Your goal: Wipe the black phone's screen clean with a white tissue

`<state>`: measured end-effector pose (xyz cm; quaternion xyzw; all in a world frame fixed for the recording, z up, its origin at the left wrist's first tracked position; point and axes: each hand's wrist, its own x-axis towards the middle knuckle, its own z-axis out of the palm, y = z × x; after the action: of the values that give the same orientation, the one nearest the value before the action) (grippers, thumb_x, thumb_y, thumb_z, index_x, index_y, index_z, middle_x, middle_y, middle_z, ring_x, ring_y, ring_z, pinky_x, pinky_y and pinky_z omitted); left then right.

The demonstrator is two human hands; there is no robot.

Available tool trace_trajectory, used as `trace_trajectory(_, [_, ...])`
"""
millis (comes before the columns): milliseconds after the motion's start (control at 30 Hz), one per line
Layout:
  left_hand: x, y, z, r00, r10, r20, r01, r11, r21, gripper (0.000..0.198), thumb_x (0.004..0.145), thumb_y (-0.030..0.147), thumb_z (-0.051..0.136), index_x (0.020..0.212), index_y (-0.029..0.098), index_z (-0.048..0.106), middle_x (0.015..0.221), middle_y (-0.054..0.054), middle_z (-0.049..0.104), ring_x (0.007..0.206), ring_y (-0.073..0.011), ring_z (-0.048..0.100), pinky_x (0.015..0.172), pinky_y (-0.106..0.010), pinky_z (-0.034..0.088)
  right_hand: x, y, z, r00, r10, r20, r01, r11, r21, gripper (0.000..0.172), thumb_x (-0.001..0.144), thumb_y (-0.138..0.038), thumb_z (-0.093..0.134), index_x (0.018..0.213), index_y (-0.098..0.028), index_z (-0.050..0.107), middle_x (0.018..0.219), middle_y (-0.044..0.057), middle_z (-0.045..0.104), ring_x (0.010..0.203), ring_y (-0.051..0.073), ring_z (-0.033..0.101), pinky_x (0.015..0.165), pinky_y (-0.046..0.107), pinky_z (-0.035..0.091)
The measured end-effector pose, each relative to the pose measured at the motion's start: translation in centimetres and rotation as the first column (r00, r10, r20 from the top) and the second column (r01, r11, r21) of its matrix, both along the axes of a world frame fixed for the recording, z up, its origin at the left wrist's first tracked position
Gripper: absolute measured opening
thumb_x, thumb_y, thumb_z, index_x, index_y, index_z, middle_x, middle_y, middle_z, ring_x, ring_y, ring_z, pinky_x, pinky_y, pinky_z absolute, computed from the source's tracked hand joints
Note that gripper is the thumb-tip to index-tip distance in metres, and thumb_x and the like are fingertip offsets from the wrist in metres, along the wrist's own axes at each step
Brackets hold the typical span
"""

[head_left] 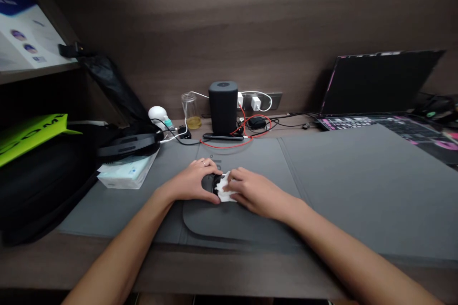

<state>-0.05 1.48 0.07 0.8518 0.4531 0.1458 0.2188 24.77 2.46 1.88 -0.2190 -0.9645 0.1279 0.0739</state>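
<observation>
On the grey desk mat (343, 186), my left hand (191, 181) grips a small black rounded object (208, 183) between thumb and fingers. It is shaped like a computer mouse, but its far side is covered. My right hand (252, 190) pinches a crumpled white tissue (224, 190) and presses it against the right end of the black object. A ring shows on one left-hand finger. Part of the tissue is hidden under the right fingers.
Behind the hands stand a black speaker (223, 109), a flat black phone-like device (223, 137), red cables (229, 146) and a glass jar (193, 112). A tissue pack (125, 174) and black bag (46, 186) lie left. An open laptop (379, 86) sits right.
</observation>
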Motion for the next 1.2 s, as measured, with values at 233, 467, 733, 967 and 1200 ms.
trace_trajectory(233, [-0.1,0.1,0.1,1.000,0.003,0.019,-0.003,0.999,-0.036,0.069,0.065,0.057,0.085,0.123,0.027,0.064,0.123,-0.005,0.059,0.120,-0.0293,0.052,0.105,-0.043,0.038,5.4,2.7,1.5,0.979,-0.205,-0.007,0.205,0.979,-0.020,0.022,0.096,-0.020,0.047,0.104,-0.019,0.067,0.100,0.010,0.060,0.086,0.022,0.061,0.076,0.033,0.050])
trace_trajectory(467, [-0.2,0.3,0.0,1.000,-0.012,0.000,0.012,1.000,-0.002,0.068,0.066,0.060,0.083,0.123,0.027,0.064,0.124,-0.006,0.059,0.119,-0.0302,0.053,0.104,-0.044,0.038,8.7,5.7,0.6,0.869,-0.477,-0.133,0.494,0.856,0.153,0.029,0.093,-0.036,0.049,0.103,-0.018,0.069,0.099,0.013,0.064,0.089,0.028,0.062,0.076,0.040,0.050])
trace_trajectory(733, [0.0,-0.1,0.6,0.999,-0.026,-0.028,0.027,0.999,0.033,0.081,0.062,0.066,0.082,0.127,0.025,0.058,0.124,-0.007,0.058,0.116,-0.0314,0.053,0.100,-0.043,0.040,4.4,1.6,3.1,0.888,-0.252,-0.384,0.372,0.886,0.278,0.038,0.095,-0.054,0.055,0.110,-0.022,0.068,0.106,0.012,0.065,0.100,0.029,0.060,0.087,0.046,0.046])
trace_trajectory(967, [0.2,0.1,0.2,1.000,0.019,-0.008,-0.019,0.999,0.047,0.078,0.059,0.061,0.084,0.120,0.022,0.055,0.115,-0.007,0.060,0.107,-0.0308,0.055,0.092,-0.042,0.043,-2.1,1.0,1.8,0.995,-0.099,0.008,0.098,0.995,0.036,0.060,0.087,-0.064,0.062,0.123,-0.016,0.063,0.109,0.014,0.063,0.096,0.028,0.060,0.080,0.041,0.051])
trace_trajectory(1200, [-0.1,0.5,-0.3,1.000,-0.017,0.013,0.016,0.998,0.058,0.078,0.062,0.065,0.081,0.121,0.022,0.053,0.115,-0.008,0.061,0.106,-0.0321,0.056,0.091,-0.044,0.044,-3.0,1.7,0.1,0.993,-0.120,-0.016,0.119,0.992,-0.039,0.077,0.080,-0.070,0.067,0.133,-0.015,0.057,0.111,0.014,0.063,0.101,0.031,0.057,0.087,0.045,0.050])
